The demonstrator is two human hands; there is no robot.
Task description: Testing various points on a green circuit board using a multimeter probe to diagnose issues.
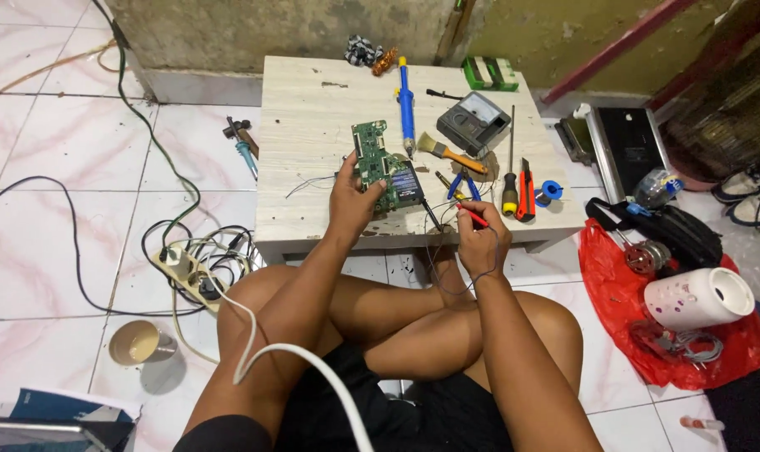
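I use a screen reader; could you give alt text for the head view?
Seated cross-legged at a low table, a person lifts a green circuit board with the left hand and holds a red probe in the right hand. Tools lie around.

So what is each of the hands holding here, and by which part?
The left hand grips the green circuit board by its lower edge, tilted up off the table. The right hand pinches a red probe near its rear end.

green circuit board [373, 159], red probe [474, 216]
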